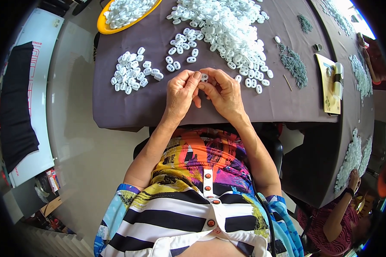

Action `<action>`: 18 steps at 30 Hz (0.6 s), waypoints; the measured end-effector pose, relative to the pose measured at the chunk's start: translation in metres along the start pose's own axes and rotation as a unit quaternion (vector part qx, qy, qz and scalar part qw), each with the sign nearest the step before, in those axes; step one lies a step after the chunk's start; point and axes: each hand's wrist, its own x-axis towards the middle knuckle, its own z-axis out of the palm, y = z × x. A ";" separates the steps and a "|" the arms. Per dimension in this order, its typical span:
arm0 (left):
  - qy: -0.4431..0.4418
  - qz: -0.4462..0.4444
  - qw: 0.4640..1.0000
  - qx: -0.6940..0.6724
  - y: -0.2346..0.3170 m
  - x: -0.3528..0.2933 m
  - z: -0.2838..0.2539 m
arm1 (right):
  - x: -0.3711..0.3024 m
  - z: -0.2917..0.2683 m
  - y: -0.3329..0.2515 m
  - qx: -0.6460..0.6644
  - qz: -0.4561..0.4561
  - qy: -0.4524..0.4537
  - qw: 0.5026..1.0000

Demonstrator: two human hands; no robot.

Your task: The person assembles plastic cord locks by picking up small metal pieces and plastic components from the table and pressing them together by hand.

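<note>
Near the table's front edge, my left hand (181, 91) and my right hand (225, 93) meet fingertip to fingertip. Pinched between them is one small white two-hole plastic piece (204, 78), partly covered by the fingers. Just beyond my hands is a small loose group of the same pieces (185, 43). Left of it sits a tighter cluster of such pieces (131, 70). A large heap of them (227, 30) spreads from the back toward my right hand.
A yellow-rimmed tray (103, 26) of white pieces stands at the back left. Small grey parts (293, 65) lie to the right, with a thin stick (287, 82) and a yellow pad (326, 88). Other people's hands (354, 180) work over piles on the adjoining table.
</note>
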 end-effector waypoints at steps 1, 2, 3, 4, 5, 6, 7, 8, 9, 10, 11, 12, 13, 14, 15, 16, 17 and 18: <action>0.000 0.002 1.000 0.001 0.000 0.000 0.000 | 0.000 0.000 0.000 -0.001 0.001 -0.001 1.000; 0.000 0.002 1.000 0.001 0.000 0.000 0.000 | 0.000 0.000 0.000 -0.001 0.001 -0.002 1.000; 0.002 0.002 1.000 0.004 0.000 -0.001 0.001 | 0.000 0.000 0.001 0.001 0.001 0.000 1.000; 0.003 0.001 1.000 0.007 0.001 -0.001 0.001 | -0.001 0.001 0.001 0.003 0.001 0.003 1.000; 0.003 0.001 1.000 0.007 0.001 -0.001 0.001 | -0.001 0.001 0.001 0.003 0.002 0.003 1.000; 0.003 0.001 1.000 0.007 0.002 -0.001 0.001 | 0.000 0.001 0.001 0.000 0.000 0.004 1.000; 0.003 0.001 1.000 0.008 0.002 -0.001 0.001 | 0.000 0.001 0.001 -0.004 -0.001 0.005 1.000; 0.003 0.001 1.000 0.007 0.002 -0.001 0.001 | 0.000 0.001 0.001 -0.004 -0.001 0.004 1.000; 0.005 0.001 1.000 0.005 0.001 -0.001 0.001 | 0.000 0.001 0.001 -0.003 -0.002 0.006 1.000; 0.007 0.002 1.000 0.002 0.001 -0.001 0.001 | 0.000 0.001 0.001 -0.003 -0.004 0.007 1.000; 0.007 0.002 1.000 0.002 0.001 -0.001 0.001 | 0.000 0.001 0.001 -0.003 -0.003 0.007 1.000; 0.006 0.002 1.000 0.005 0.002 -0.001 0.001 | 0.000 0.001 0.000 -0.008 -0.002 0.006 1.000; 0.004 0.002 1.000 0.008 0.002 -0.001 0.001 | 0.000 0.000 0.000 -0.012 0.000 0.005 1.000; 0.004 0.002 1.000 0.008 0.002 -0.001 0.001 | 0.000 0.000 0.001 -0.013 0.000 0.005 1.000; 0.004 0.004 1.000 0.009 0.001 -0.001 0.001 | 0.000 0.000 0.001 -0.013 -0.001 0.003 1.000; 0.005 0.005 1.000 0.010 0.001 -0.001 0.001 | 0.000 0.000 0.002 -0.013 -0.003 0.002 1.000; 0.004 0.005 1.000 0.010 0.001 -0.001 0.001 | 0.000 0.000 0.002 -0.013 -0.002 0.002 1.000; 0.004 0.006 1.000 0.014 0.001 -0.001 0.001 | 0.000 0.000 0.001 -0.013 -0.003 0.002 1.000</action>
